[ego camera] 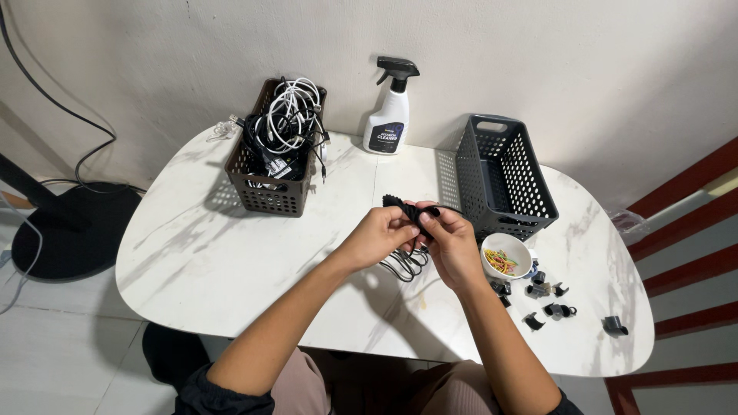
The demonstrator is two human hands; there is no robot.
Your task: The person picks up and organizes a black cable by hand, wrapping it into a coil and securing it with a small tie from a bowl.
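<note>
Far off to the left of my fingers and further back on the white counter (192, 261) I see a brown basket (270, 165) stuffed with tangled black and white cables (288, 123). My left hand (377, 234) has its fingers (406, 228) pinched together on a black strap (407, 207), which sticks up just above them. Behind the fingers, well apart by the wall, stands a white spray bottle (388, 115) with a black trigger. Just below the fingers hangs a bundle of black cable (405, 263), its loops resting on the counter. My right hand (453, 246) meets the left, its fingers (433, 219) clamped on the same strap. Behind and right of them lies a grey basket (503, 173) tipped on its side. Just right of the right hand sits a white cup (509, 257) of coloured rubber bands, with small black clips (550, 300) scattered beyond it.
</note>
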